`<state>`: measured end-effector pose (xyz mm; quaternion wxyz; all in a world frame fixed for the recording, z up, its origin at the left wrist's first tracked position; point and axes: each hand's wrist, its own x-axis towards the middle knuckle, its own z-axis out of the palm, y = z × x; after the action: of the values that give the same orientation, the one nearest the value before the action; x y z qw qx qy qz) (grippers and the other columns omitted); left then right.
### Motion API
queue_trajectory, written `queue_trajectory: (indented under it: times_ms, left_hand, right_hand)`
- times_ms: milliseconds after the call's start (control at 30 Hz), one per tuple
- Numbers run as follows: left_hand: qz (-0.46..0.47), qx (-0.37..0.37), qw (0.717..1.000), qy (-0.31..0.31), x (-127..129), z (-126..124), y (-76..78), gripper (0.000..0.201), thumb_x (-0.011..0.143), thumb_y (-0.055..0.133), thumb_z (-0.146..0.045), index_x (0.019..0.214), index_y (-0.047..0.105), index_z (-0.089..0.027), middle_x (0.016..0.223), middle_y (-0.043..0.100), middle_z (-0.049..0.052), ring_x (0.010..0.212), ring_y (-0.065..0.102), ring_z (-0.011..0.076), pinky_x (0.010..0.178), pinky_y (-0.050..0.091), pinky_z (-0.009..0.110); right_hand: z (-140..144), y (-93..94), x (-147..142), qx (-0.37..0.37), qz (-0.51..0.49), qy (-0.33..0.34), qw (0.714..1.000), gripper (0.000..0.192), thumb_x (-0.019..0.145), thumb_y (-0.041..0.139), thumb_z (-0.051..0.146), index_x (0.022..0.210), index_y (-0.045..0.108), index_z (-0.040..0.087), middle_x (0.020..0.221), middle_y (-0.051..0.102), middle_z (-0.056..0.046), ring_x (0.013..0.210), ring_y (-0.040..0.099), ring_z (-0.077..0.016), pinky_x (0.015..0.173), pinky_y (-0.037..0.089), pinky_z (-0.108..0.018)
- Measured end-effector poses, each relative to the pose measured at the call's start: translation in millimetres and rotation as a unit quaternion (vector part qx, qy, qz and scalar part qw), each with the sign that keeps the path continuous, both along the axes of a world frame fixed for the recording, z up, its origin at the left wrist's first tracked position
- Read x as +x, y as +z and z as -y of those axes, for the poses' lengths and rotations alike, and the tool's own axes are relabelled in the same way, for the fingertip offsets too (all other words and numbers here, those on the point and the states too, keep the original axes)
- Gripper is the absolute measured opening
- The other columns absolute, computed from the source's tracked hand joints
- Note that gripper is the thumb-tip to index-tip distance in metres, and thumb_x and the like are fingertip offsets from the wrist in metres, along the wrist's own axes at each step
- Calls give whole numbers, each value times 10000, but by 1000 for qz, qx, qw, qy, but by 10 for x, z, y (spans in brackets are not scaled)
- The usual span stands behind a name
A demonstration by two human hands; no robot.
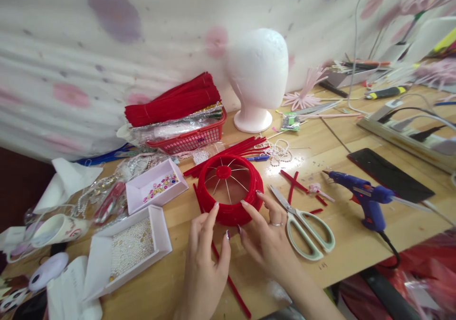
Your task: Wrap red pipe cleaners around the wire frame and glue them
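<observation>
In front of me on the table sits a round red frame (256, 182), wrapped in fuzzy chenille stems, with thin wire spokes meeting at a small red hub on top. My left hand (206, 253) has its index fingertip on the near rim and its thumb low at the front. From the right, my right hand (265, 229), wearing a ring, presses index and middle fingertips on the rim, thumb below. Both hands hold the near side of the frame. A loose red chenille stem (233, 286) runs beneath, beside my left hand. Scissors (299, 225) lie to the right.
A blue glue gun (370, 196) and a power strip (409, 134) are at right. White boxes of beads (162, 244) and gems (180, 179) stand left. Behind are a red basket (188, 139) of chenille stems and a white foam head (261, 72).
</observation>
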<state>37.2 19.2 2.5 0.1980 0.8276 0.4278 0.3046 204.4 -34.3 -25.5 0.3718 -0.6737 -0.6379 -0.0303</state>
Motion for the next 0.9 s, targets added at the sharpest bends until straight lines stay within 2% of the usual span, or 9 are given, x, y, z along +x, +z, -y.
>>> queue_trajectory:
  times_ms: [467,600,733,900]
  left_hand:
    - [19,19,1000,8,42,-31,-5,609,980,499,-174,1550,350,-327,1178,559,82,1056,632,198,886,589,353]
    - [20,22,1000,7,31,-39,-13,601,978,501,-166,1544,362,-315,1182,554,88,1055,630,197,881,588,347]
    - [22,17,1000,8,24,-35,-23,608,978,506,-168,1548,353,-314,1196,557,88,1068,628,198,894,585,349]
    - [19,20,1000,6,29,-36,-22,611,975,508,-162,1547,353,-310,1189,557,91,1069,628,204,890,582,352]
  right_hand:
    - [-15,1,-9,3,7,-4,1000,516,938,546,196,1437,417,223,1465,325,-198,1399,351,-345,1019,453,-508]
    - [-39,20,-4,15,-4,-12,1000,530,942,552,205,1447,389,215,1443,358,-200,1358,391,-343,1023,439,-524]
    - [-76,63,-9,2,-3,-23,1000,530,938,554,216,1447,407,234,1329,427,-176,1303,432,-354,1041,400,-584]
    - [-81,72,-17,-10,-14,-30,999,503,940,561,236,1424,428,230,1314,425,-171,1270,454,-341,1028,413,-564]
